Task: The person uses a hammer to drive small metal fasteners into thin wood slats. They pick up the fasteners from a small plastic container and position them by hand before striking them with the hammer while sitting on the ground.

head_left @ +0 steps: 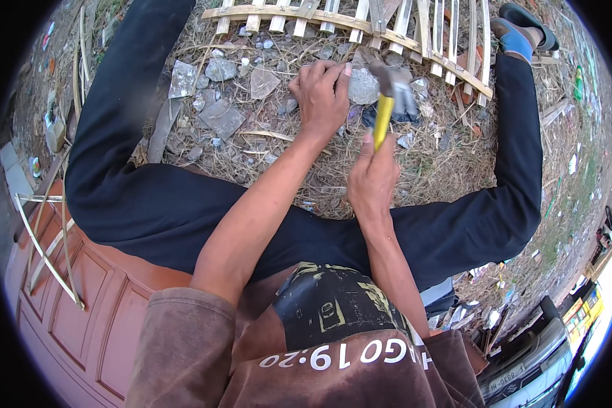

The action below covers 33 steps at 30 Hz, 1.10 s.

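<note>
My right hand (374,173) is wrapped round the yellow handle of a hammer (383,119), whose metal head is raised and smeared by motion. My left hand (321,96) is over the rubble with its fingers curled down and pressed together; whatever they hold, if anything, is hidden. Just right of its fingertips lies a rounded grey stone (364,87), close to the hammer head. A bluish-grey bundle on dark plastic (404,107) lies behind the hammer, too blurred to name. Beyond both hands rests a curved wooden frame (347,20) with several slats across it.
My legs in dark trousers (163,197) spread around the work spot. Broken stones (221,119) and dry grass cover the ground. A reddish-brown panelled door (81,306) lies at the lower left with thin bent strips (44,255) on it. A parked vehicle (530,367) stands at the lower right.
</note>
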Tool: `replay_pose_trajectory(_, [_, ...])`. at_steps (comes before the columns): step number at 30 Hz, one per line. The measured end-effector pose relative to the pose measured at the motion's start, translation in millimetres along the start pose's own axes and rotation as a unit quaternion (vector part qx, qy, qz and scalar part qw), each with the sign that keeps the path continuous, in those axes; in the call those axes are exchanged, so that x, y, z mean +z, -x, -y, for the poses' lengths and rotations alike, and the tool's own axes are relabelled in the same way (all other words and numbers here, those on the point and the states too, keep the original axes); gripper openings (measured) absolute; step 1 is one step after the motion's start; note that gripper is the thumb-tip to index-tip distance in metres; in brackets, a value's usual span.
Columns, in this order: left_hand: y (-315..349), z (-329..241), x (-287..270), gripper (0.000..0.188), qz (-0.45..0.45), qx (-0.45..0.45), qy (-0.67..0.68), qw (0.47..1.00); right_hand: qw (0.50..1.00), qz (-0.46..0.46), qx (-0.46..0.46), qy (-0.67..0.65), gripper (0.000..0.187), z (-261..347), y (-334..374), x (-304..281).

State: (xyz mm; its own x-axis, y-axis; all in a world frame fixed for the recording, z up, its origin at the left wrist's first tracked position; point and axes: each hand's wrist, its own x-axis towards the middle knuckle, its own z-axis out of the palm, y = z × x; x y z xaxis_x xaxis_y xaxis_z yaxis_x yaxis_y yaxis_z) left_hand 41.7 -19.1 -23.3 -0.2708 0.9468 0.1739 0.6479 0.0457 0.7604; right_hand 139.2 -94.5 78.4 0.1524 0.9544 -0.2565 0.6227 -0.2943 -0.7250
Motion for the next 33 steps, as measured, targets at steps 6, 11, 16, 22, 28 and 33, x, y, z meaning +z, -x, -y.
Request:
replay_pose_trajectory(6, [-1, 0, 0, 0.024, 0.01, -0.005, 0.001, 1.0, 1.0, -0.009, 0.021, -0.021, 0.02, 12, -4, -9])
replay_pose_trajectory(11, [-3, 3, -1, 0.023, -0.005, 0.001, 0.01, 1.0, 0.997, 0.022, -0.049, 0.057, 0.021, 0, -4, 4])
replay_pose_trajectory(16, [0, 2, 2, 0.025, -0.004, 0.004, 0.011, 1.0, 1.0, 0.015, 0.007, 0.025, 0.02, 4, -4, -5])
replay_pose_trajectory(22, [-2, 1, -1, 0.027, 0.009, -0.006, 0.001, 1.0, 1.0, -0.013, 0.0, -0.009, 0.021, 7, -4, -9])
replay_pose_trajectory(28, [-1, 2, 0, 0.024, 0.012, -0.014, 0.005, 1.0, 0.999, 0.015, -0.039, 0.029, 0.021, 1, -6, 1])
replay_pose_trajectory(33, [-2, 3, 1, 0.027, 0.0, -0.009, 0.002, 1.0, 0.999, 0.023, -0.003, 0.045, 0.02, -7, -1, 6])
